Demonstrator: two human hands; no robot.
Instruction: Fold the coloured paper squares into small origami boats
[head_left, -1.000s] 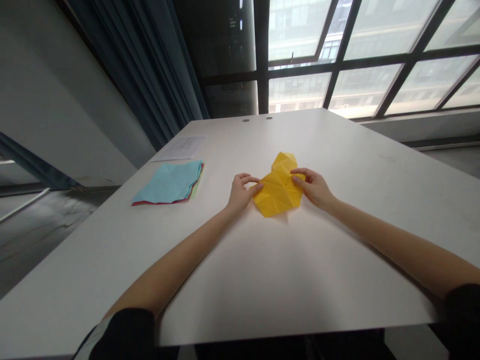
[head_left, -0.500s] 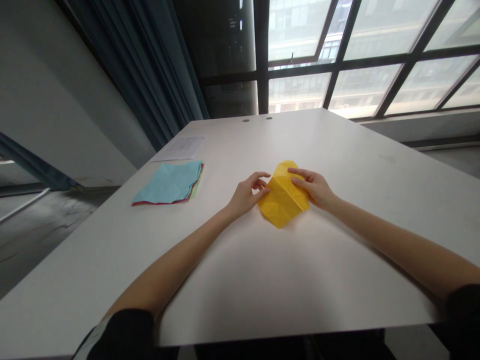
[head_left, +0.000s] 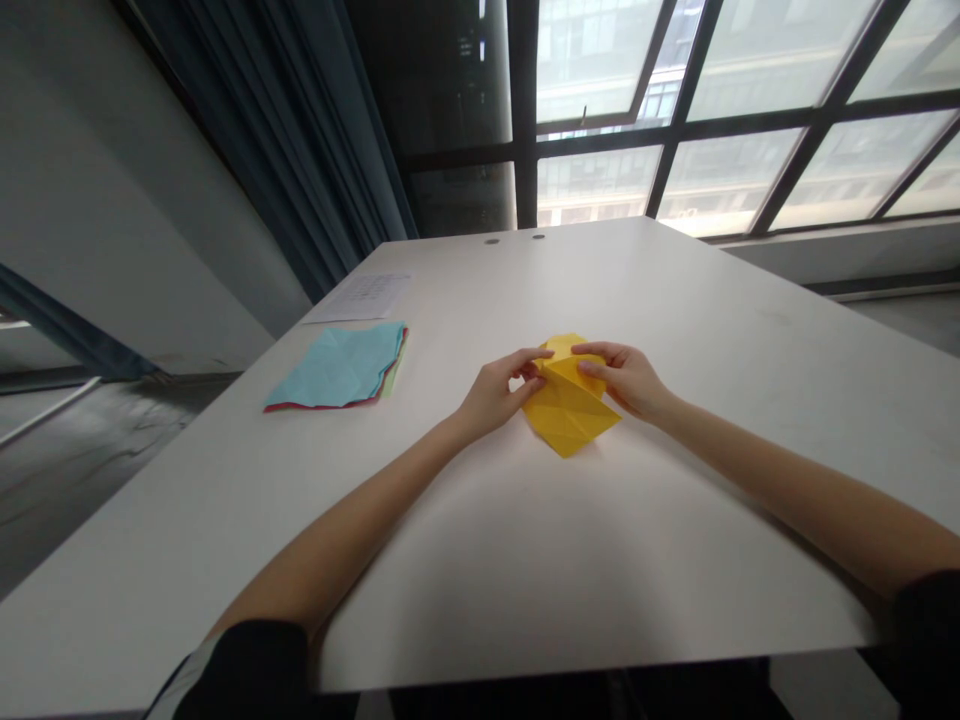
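A sheet of yellow origami paper [head_left: 568,412], partly folded and marked with creases, is held up just above the table between my hands. My left hand [head_left: 501,392] pinches its left side, with thumb and fingers closed on the paper. On the upper right, my right hand [head_left: 628,380] grips the same paper between thumb and fingertips. A lower corner of the paper points toward me, and the upper flap is folded at the middle. Some fingertips are hidden behind the paper.
To the left lies a stack of coloured paper [head_left: 337,365], light blue on top with red and green edges beneath. Behind it is a printed white sheet [head_left: 361,297]. Both rest on the white table [head_left: 480,580]. A dark curtain [head_left: 300,130] and windows stand beyond.
My left fingers have moved from the paper's left edge onto its upper part and closed on it. The paper is now more folded at the middle, its top lower than before.
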